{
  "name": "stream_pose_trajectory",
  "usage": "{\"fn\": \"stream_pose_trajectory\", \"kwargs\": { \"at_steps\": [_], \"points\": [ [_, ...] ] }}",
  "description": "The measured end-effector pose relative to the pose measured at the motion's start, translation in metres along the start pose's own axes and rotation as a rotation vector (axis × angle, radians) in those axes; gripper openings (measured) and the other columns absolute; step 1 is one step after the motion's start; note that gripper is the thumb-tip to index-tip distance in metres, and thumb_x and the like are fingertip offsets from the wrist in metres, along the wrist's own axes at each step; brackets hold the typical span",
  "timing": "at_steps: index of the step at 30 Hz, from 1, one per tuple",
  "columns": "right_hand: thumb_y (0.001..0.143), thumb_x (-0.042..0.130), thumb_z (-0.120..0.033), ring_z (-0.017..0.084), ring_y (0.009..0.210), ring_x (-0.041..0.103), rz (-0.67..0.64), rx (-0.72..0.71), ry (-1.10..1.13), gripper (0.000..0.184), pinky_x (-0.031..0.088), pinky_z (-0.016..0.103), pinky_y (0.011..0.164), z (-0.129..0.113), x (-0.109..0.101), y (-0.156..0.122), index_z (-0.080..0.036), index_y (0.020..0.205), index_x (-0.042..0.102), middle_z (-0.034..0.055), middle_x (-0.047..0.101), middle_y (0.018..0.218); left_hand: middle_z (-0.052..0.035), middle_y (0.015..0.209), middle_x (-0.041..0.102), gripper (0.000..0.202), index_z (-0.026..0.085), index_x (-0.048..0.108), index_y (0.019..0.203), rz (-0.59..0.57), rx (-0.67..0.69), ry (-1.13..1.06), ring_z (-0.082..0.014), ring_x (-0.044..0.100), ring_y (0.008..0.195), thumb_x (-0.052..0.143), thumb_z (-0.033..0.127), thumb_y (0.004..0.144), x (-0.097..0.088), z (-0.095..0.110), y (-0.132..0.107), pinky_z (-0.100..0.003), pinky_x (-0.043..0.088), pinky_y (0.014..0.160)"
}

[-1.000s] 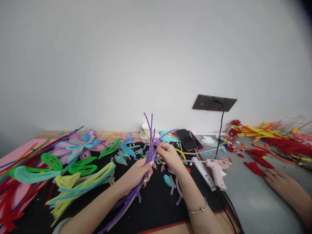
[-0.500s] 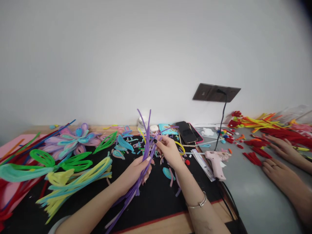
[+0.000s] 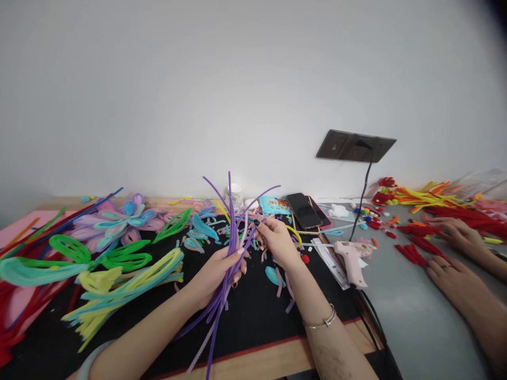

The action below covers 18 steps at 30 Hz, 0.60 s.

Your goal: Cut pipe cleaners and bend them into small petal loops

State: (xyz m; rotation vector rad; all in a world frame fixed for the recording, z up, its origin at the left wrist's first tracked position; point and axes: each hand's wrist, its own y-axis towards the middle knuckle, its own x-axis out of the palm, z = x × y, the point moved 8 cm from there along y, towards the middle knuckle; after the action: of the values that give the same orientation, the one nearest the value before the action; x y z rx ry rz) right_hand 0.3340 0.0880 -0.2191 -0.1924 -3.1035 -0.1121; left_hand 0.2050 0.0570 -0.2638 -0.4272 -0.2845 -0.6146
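Note:
A bundle of purple pipe cleaners (image 3: 216, 309) is gripped in my left hand (image 3: 217, 272), its long ends fanning out above and below the fist. One or two paler strands run among the purple ones. My right hand (image 3: 277, 240) is pinched at the upper right of the bundle, with a purple strand at its fingertips. Below both hands lies a black mat (image 3: 253, 327). Around them are cut pipe cleaner scraps and a blue leaf-shaped loop (image 3: 204, 227). A yellow and blue bundle of pipe cleaners (image 3: 130, 290) rests left of my left forearm.
Green looped leaves (image 3: 124, 259) and a pastel flower (image 3: 127, 221) lie at left. Two phones (image 3: 304, 212) sit near the wall. A pink glue gun (image 3: 352, 261) with a black cord lies at right. Another person's hands (image 3: 451, 274) rest by red pipe cleaners (image 3: 410, 254).
The purple strands have spread wider at the top and turned more upright below. My right hand has shifted slightly right. The other person's hands have hardly moved.

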Motion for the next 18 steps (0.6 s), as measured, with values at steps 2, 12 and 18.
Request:
{"fn": "stream_pose_trajectory", "kwargs": {
  "at_steps": [2,12,18],
  "points": [
    [0.076,0.057,-0.030,0.005,0.038,0.039,-0.025,0.004,0.020,0.020,0.029,0.018,0.037,0.000,0.002,-0.001,-0.015,0.064,0.055,-0.0039,0.051,0.051,0.0005,0.066,0.055,0.027,0.014,0.058,0.091,-0.002,-0.010,-0.030,-0.0048,0.046,0.047,0.056,0.039,0.081,-0.001,0.001,-0.001,-0.015,0.037,0.043],
    [0.075,0.060,-0.037,0.005,0.038,0.039,-0.246,0.158,0.089,0.025,0.032,0.017,0.035,0.019,0.028,-0.009,-0.014,0.066,0.054,-0.0033,0.054,0.055,0.0014,0.069,0.054,0.020,0.014,0.058,0.081,0.052,-0.051,-0.145,-0.0055,0.050,0.053,0.065,0.033,0.075,-0.006,0.004,-0.001,-0.016,0.042,0.047],
    [0.082,0.051,-0.037,0.005,0.034,0.040,-0.234,0.060,-0.161,0.028,0.031,0.016,0.033,0.016,0.025,-0.007,-0.015,0.064,0.052,-0.0049,0.051,0.050,0.0013,0.067,0.056,0.026,0.014,0.055,0.077,0.135,0.000,-0.010,-0.0059,0.049,0.051,0.066,0.037,0.072,-0.016,0.006,0.000,-0.015,0.038,0.044]
  ]
}}
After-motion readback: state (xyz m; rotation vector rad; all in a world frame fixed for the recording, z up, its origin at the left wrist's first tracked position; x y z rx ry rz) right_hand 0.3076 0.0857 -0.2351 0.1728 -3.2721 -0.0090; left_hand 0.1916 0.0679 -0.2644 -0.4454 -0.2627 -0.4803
